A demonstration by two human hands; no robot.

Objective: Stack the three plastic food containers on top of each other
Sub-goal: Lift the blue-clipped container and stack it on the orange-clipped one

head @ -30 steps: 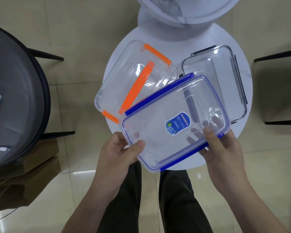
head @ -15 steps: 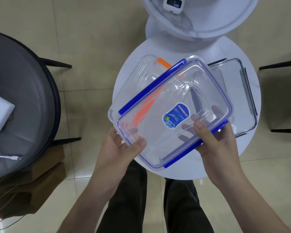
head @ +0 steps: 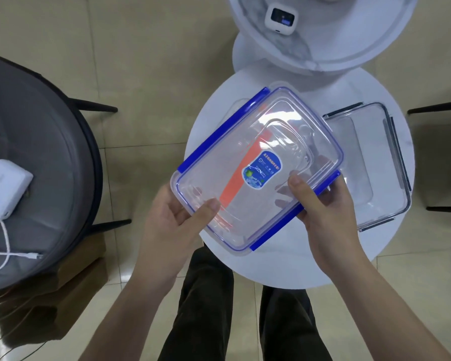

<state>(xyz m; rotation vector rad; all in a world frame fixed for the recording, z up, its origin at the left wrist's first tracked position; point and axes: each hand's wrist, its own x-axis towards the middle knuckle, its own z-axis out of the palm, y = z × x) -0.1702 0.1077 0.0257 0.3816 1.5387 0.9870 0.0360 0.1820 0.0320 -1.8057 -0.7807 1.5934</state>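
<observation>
Centrally, both hands, left hand (head: 172, 220) and right hand (head: 323, 204), grip the blue-clipped container (head: 255, 165) over the orange-clipped container (head: 241, 106); the grey-clipped container (head: 375, 162) sits at right on the table (head: 297, 267).

Blue oval sticker (head: 261, 171) on the lid of the blue-clipped container (head: 255, 162), printed with small white characters and a green square, too small and blurred to read. Lit screen on the small white gadget (head: 280, 19) at the far side, also unreadable.
</observation>
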